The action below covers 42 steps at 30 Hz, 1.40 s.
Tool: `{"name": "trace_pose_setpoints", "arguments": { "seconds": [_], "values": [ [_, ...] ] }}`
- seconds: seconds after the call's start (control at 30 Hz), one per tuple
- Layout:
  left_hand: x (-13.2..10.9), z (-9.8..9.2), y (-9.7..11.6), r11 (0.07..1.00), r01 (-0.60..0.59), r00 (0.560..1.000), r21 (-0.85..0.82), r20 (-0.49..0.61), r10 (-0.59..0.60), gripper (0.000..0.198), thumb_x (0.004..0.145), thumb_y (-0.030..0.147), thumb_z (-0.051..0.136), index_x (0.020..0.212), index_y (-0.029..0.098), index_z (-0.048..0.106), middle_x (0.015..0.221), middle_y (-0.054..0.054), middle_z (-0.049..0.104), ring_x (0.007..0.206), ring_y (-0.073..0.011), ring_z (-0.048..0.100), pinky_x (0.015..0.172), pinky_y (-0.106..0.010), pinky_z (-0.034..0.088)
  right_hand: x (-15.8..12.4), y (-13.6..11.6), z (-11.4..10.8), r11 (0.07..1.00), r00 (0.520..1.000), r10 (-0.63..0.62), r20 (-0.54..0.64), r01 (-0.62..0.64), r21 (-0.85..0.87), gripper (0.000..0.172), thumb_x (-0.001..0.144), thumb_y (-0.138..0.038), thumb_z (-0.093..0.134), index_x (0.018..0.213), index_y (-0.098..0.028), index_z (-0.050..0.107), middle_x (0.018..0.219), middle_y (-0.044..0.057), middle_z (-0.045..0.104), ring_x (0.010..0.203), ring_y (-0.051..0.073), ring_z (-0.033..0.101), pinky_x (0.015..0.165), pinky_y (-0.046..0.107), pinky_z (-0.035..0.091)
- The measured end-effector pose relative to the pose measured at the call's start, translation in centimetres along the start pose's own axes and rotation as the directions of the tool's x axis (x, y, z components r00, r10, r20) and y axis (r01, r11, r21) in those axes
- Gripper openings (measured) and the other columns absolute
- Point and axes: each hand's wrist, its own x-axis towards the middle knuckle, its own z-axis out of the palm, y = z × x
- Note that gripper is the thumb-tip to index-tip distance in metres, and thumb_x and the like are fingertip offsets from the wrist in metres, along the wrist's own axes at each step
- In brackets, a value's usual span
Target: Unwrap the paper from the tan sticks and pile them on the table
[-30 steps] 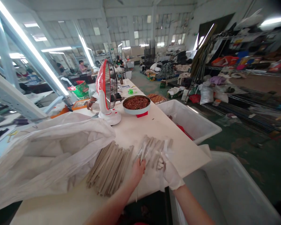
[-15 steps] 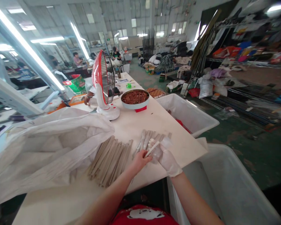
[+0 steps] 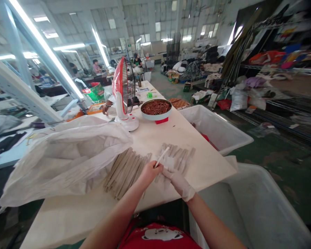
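Note:
My bare left hand [image 3: 149, 173] is closed around a thin pale strip [image 3: 162, 157], which sticks up and to the right from the fingers. My right hand [image 3: 180, 182] wears a thin white glove; its fingertips are closed together against the left fingers, and what they pinch is hidden. To the left of my hands lies a heap of long greyish-beige strips [image 3: 126, 173] on the white table [image 3: 158, 136]. Just beyond my hands is a second row of strips [image 3: 182, 157], apparently in clear plastic wrapping.
A large white sack [image 3: 64, 159] covers the table's left side. Farther back stand a red and white fan [image 3: 122, 93] and a round tin [image 3: 158, 117] with brown contents. White plastic tubs [image 3: 238, 138] stand along the right edge. People work in the distance.
My right hand has moved left and down to meet my left hand. The strip now points more steeply upward. The view has shifted slightly left.

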Motion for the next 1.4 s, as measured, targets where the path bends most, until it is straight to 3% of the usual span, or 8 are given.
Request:
{"name": "trace_pose_setpoints", "arguments": {
  "seconds": [0.23,0.37,0.5,0.8,0.9,1.07,1.27,1.4],
  "values": [
    [-2.2,-1.3,0.1,0.975,-0.14,0.989,0.172,0.078,0.128,0.039,0.085,0.05,0.039,0.076,0.016,0.057,0.062,0.004,0.046,0.059,-0.0109,0.042,0.055,-0.023,0.029,0.1,-2.9,-2.7,0.982,0.971,-0.068,-0.231,0.105,0.155,0.031,0.062,-0.042,0.076,0.085,-0.021,0.068,0.078,0.001,0.069,0.063,0.014,0.057,0.058,0.026,0.047],
    [-4.5,-1.6,1.1,0.912,-0.22,0.973,0.347,0.15,0.178,0.038,0.086,0.047,0.041,0.081,0.016,0.062,0.07,0.0,0.056,0.067,-0.0141,0.05,0.058,-0.023,0.031,-0.2,-3.9,-2.9,0.958,0.932,-0.161,-0.324,0.227,0.174,0.028,0.063,-0.041,0.076,0.082,-0.023,0.066,0.079,0.0,0.068,0.07,0.016,0.059,0.064,0.027,0.048],
    [-5.5,-1.8,2.0,0.849,-0.257,0.964,0.462,0.186,0.191,0.036,0.086,0.045,0.044,0.088,0.016,0.066,0.079,-0.004,0.063,0.074,-0.0175,0.056,0.063,-0.024,0.035,-0.5,-4.2,-3.0,0.965,0.932,-0.219,-0.29,0.252,0.079,0.023,0.073,-0.044,0.067,0.079,-0.021,0.067,0.076,-0.001,0.066,0.072,0.016,0.059,0.072,0.029,0.047],
    [-4.3,-1.1,1.1,0.769,-0.176,0.972,0.614,-0.014,0.233,0.033,0.085,0.044,0.047,0.094,0.019,0.066,0.086,-0.009,0.067,0.082,-0.024,0.06,0.069,-0.029,0.037,-1.6,-3.7,-0.9,0.964,0.922,-0.265,-0.283,0.242,-0.114,0.027,0.07,-0.046,0.069,0.078,-0.02,0.07,0.081,0.003,0.07,0.082,0.022,0.061,0.084,0.036,0.044],
    [-4.0,-0.9,0.8,0.811,-0.158,0.98,0.564,-0.01,0.198,0.03,0.082,0.042,0.051,0.094,0.018,0.065,0.083,-0.009,0.067,0.081,-0.0242,0.061,0.068,-0.029,0.038,-1.7,-2.9,-0.2,0.975,0.936,-0.218,-0.277,0.196,-0.103,0.034,0.063,-0.045,0.075,0.085,-0.02,0.07,0.088,0.004,0.07,0.084,0.023,0.061,0.084,0.038,0.044],
    [-4.2,-2.0,-0.5,0.982,-0.079,0.973,0.169,0.226,0.039,0.026,0.081,0.038,0.048,0.092,0.017,0.058,0.06,0.002,0.055,0.056,-0.0132,0.052,0.054,-0.022,0.037,-1.7,-3.1,-0.8,0.964,0.908,-0.265,-0.324,0.239,-0.119,0.033,0.065,-0.048,0.073,0.081,-0.019,0.069,0.083,0.003,0.069,0.08,0.021,0.06,0.083,0.037,0.045],
    [-4.2,-2.4,-0.7,0.999,-0.022,0.998,0.043,0.059,0.02,0.032,0.081,0.048,0.044,0.067,0.02,0.045,0.047,0.008,0.035,0.043,-0.0079,0.033,0.044,-0.02,0.027,-1.7,-3.1,0.5,0.98,0.976,-0.185,-0.114,0.175,-0.094,0.037,0.069,-0.047,0.07,0.095,-0.02,0.069,0.091,0.004,0.071,0.088,0.023,0.062,0.086,0.038,0.047],
    [-3.8,-1.9,-1.5,0.997,-0.021,0.995,0.069,0.099,0.014,0.032,0.08,0.049,0.045,0.066,0.02,0.046,0.047,0.008,0.036,0.044,-0.0082,0.033,0.045,-0.021,0.026,0.0,-3.1,-0.1,0.967,0.937,-0.223,-0.268,0.247,0.059,0.042,0.074,-0.057,0.06,0.096,-0.022,0.068,0.095,0.006,0.071,0.089,0.023,0.064,0.08,0.036,0.05]
  ]
}}
